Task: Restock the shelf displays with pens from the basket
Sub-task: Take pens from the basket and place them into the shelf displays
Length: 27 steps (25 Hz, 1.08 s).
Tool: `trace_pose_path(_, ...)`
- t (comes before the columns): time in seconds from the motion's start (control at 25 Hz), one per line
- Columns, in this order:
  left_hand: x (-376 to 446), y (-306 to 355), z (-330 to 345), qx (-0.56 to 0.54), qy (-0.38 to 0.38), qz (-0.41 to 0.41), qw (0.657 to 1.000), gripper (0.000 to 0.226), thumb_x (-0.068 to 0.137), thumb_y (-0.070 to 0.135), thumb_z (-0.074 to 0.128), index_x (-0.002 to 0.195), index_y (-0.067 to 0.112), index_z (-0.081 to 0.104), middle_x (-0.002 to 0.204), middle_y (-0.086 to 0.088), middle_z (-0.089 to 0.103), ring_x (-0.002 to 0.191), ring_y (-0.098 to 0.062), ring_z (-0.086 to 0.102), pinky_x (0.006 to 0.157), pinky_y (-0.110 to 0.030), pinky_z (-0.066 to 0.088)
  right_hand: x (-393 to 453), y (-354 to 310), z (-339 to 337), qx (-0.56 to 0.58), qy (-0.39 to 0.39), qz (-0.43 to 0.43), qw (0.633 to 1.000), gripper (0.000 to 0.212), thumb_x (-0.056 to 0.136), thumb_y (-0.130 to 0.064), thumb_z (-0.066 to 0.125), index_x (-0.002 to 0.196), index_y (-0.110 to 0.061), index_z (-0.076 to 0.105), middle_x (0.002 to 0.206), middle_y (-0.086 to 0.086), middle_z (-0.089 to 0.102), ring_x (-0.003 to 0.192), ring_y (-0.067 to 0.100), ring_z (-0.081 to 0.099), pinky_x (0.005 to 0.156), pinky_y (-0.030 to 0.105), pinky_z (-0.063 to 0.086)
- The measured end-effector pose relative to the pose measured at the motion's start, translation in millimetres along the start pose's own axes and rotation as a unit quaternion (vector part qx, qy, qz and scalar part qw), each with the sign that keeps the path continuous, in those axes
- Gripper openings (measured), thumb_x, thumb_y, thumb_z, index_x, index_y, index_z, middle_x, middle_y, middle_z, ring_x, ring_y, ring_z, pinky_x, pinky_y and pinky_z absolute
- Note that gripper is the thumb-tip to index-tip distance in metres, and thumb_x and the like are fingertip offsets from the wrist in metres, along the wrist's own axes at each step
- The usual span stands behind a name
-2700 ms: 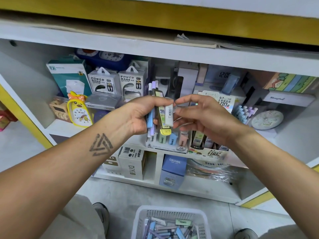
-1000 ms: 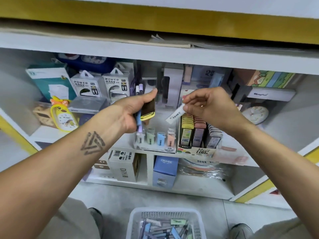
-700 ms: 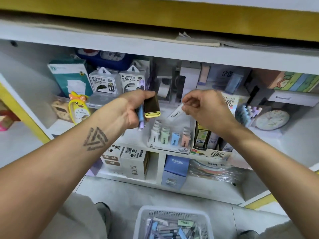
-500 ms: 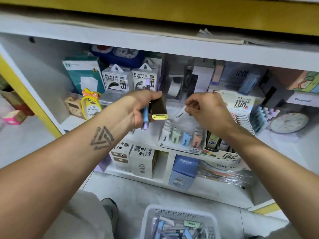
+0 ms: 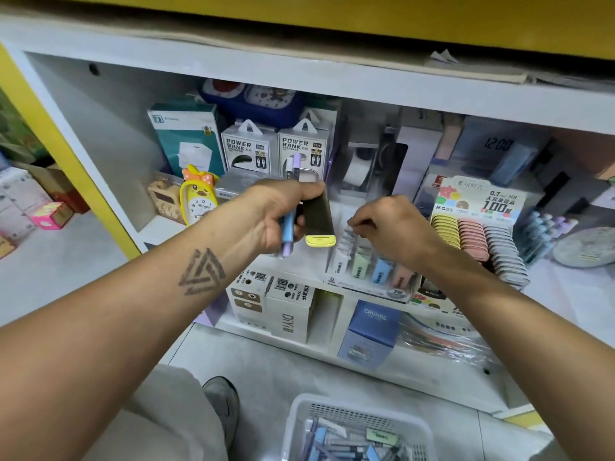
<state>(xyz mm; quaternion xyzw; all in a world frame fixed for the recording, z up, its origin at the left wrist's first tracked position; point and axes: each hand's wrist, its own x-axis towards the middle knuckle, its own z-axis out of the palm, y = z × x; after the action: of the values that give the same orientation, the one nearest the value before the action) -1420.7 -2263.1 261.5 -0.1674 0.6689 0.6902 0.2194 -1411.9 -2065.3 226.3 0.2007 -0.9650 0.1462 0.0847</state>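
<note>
My left hand [image 5: 278, 211] grips a bunch of pens and lead cases: a blue and a lilac pen [image 5: 287, 234] and a dark case with a yellow end [image 5: 318, 224]. My right hand [image 5: 392, 227] reaches down over the white row of the pastel lead-case display [image 5: 369, 271] on the shelf, its fingertips pinching a small white case that is mostly hidden. On the floor at the bottom, a white basket [image 5: 359, 427] holds several pens and cases.
Right of the display stands a carton of yellow, pink and grey cases [image 5: 476, 234]. Power bank boxes [image 5: 276, 148], a yellow duck clock [image 5: 198, 197] and a teal box stand behind. White boxes [image 5: 276, 304] and a blue box [image 5: 372, 327] sit on the lower shelf.
My right hand took a white case from the bunch in my left hand and carried it down to the white row of the display. The view shifted left.
</note>
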Motion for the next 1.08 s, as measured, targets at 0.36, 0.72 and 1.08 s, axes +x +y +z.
trace_pose_path(0.36, -2.4, 6.3, 20.1, -0.049, -0.024, 0.013, 0.998, 0.019, 0.095, 0.023, 0.063, 0.082, 0.012, 0.056, 0.065, -0.005, 0.053, 0.033, -0.008, 0.033, 0.034, -0.01, 0.024, -21.6, -11.1, -30.3, 0.115, 0.063, -0.123, 0.984, 0.058, 0.08, -0.008, 0.078, 0.129, -0.027, 0.053, 0.12, -0.014, 0.05, 0.094, 0.006, 0.055, 0.076, 0.014, 0.045)
trace_pose_path(0.72, -18.1, 4.9, 79.8, -0.023, -0.153, -0.049, 0.987, 0.043, 0.091, 0.048, 0.063, 0.071, 0.01, 0.054, 0.052, -0.003, 0.054, 0.033, -0.006, 0.038, 0.034, -0.011, 0.027, -69.4, 18.6, -91.0, 0.226, 0.27, 0.004, 0.936, 0.014, 0.092, -0.019, 0.07, 0.104, -0.022, 0.063, 0.081, -0.009, 0.068, 0.071, 0.005, 0.064, 0.064, 0.026, 0.053)
trace_pose_path(1.08, -16.4, -3.9, 103.7, -0.053, -0.183, -0.114, 0.975, 0.026, 0.085, 0.032, 0.062, 0.077, 0.015, 0.044, 0.061, -0.002, 0.046, 0.045, -0.014, 0.041, 0.044, -0.02, 0.038, -112.3, 52.7, -89.5, 0.082, 0.086, -0.026, 0.993, 0.017, 0.091, -0.014, 0.07, 0.102, -0.024, 0.061, 0.086, -0.011, 0.063, 0.074, 0.004, 0.064, 0.066, 0.026, 0.052)
